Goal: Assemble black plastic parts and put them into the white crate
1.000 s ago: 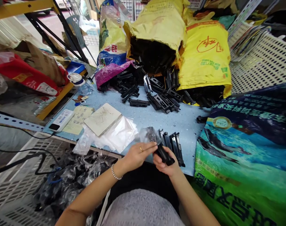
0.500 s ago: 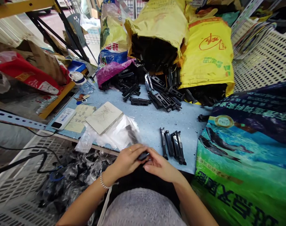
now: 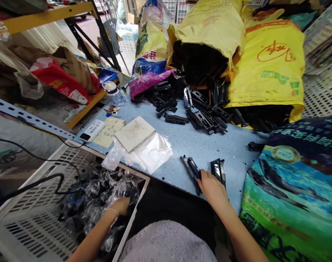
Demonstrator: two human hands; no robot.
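Several slim black plastic parts [image 3: 191, 167] lie near the front of the blue tabletop. My right hand [image 3: 211, 185] is closed on the nearer end of this left group. Just to the right of my fingers lies another small group of the same black parts [image 3: 218, 169]. Low on the left, my left hand [image 3: 121, 206] is inside the white basket, over black parts wrapped in clear plastic [image 3: 100, 203]. Its fingers are blurred and partly hidden, so I cannot make out whether it grips the dark wrapped piece [image 3: 129, 191] beside it.
A pile of black parts [image 3: 206, 118] spills from yellow sacks [image 3: 269, 69] at the back. Clear bags [image 3: 155, 153] lie under a pale square pad [image 3: 135, 133]. A white basket [image 3: 37, 225] stands at left, a blue-green sack [image 3: 288, 189] at right.
My hands were together at the table edge with a black part. Now the left is down in the basket and the right is on the parts at right. The view has shifted left.
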